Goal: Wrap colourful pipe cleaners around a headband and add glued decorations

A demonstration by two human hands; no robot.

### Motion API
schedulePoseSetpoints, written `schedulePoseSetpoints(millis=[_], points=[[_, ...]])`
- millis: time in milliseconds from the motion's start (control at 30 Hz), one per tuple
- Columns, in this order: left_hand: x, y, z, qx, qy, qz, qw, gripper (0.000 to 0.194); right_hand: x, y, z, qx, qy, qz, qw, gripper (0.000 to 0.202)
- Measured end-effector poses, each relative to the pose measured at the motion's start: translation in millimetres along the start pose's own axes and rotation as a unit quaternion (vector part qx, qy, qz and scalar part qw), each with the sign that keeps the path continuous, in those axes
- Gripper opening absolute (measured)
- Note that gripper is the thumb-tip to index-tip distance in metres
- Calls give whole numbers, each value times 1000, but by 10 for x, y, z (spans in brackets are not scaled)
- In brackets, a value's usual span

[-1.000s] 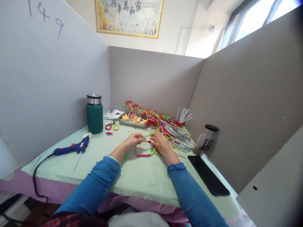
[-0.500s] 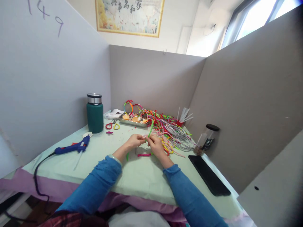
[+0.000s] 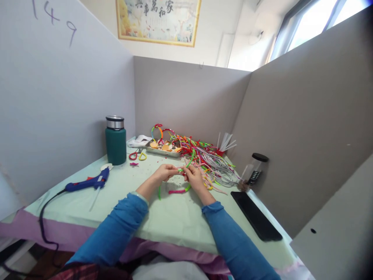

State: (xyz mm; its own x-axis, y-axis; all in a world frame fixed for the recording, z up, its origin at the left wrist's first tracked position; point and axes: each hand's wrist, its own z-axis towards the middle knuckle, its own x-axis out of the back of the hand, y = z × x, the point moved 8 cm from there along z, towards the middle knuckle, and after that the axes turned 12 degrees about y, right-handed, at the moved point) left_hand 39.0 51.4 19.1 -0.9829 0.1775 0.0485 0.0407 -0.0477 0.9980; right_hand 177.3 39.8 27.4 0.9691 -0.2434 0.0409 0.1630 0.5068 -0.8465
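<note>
Both hands meet above the middle of the table. My left hand (image 3: 166,172) pinches a thin piece of pipe cleaner, pinkish and green where it shows between the hands. Close beside it, my right hand (image 3: 192,177) is closed on a green pipe cleaner (image 3: 192,154) whose free end sticks up past the fingers. Below the hands, a pink and green pipe cleaner (image 3: 177,191) lies on the table, its green end partly behind my right hand. A short green piece (image 3: 159,193) shows beside my left wrist.
A pile of pipe cleaners (image 3: 215,163) and a metal tray (image 3: 163,152) lie at the back. On the left are a green bottle (image 3: 115,146), a blue glue gun (image 3: 87,183) and scissors (image 3: 142,156). A black phone (image 3: 256,216) and a clear jar (image 3: 256,171) are at right.
My hands have drawn slightly apart, showing more green between the fingertips. The upright green end has shifted right and leans further over.
</note>
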Motion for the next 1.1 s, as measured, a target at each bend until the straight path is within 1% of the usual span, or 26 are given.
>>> schedulePoseSetpoints(millis=[100,233,333,367,433,533,567,600,667,733,800,867,900,967,1000,1033,1100], points=[[0,2,5,-19,22,34,999,37,-1,-14,-6,-3,6,13,1000,28],[28,-33,32,-28,63,82,994,38,-17,-111,-29,21,12,14,1000,22],[53,-44,44,-28,79,93,992,39,6,-118,-17,23,35,17,999,17],[47,-43,41,-25,72,86,993,39,26,-104,-7,17,48,25,998,16],[8,-39,22,-15,38,59,997,38,53,-67,14,-3,64,47,997,17],[-82,-38,-29,7,-36,16,999,37,49,-28,21,-44,62,84,994,19],[-99,-50,-42,17,-53,12,998,37,42,-34,15,-54,59,95,992,19],[-106,-70,-50,29,-64,14,997,36,31,-53,5,-58,54,103,992,20],[-88,-123,-46,56,-62,22,996,32,-4,-118,-22,-53,35,115,991,20],[-50,-156,-25,75,-45,14,996,28,-37,-176,-45,-48,16,129,990,19],[-20,-155,-2,79,-29,-1,996,24,-38,-191,-46,-57,10,161,985,19],[21,-136,22,70,-4,20,997,21,1,-162,-18,-76,23,206,975,19],[57,-111,35,54,19,48,997,20,31,-135,3,-85,33,226,970,20],[155,-7,54,-13,83,129,988,18,98,-64,47,-101,60,248,962,21],[206,68,50,-60,120,177,975,17,128,-24,64,-107,74,248,960,22],[249,148,32,-108,156,227,955,15,149,13,76,-112,85,241,960,22],[315,287,-35,-190,223,320,901,14,152,68,78,-118,91,216,965,22]])
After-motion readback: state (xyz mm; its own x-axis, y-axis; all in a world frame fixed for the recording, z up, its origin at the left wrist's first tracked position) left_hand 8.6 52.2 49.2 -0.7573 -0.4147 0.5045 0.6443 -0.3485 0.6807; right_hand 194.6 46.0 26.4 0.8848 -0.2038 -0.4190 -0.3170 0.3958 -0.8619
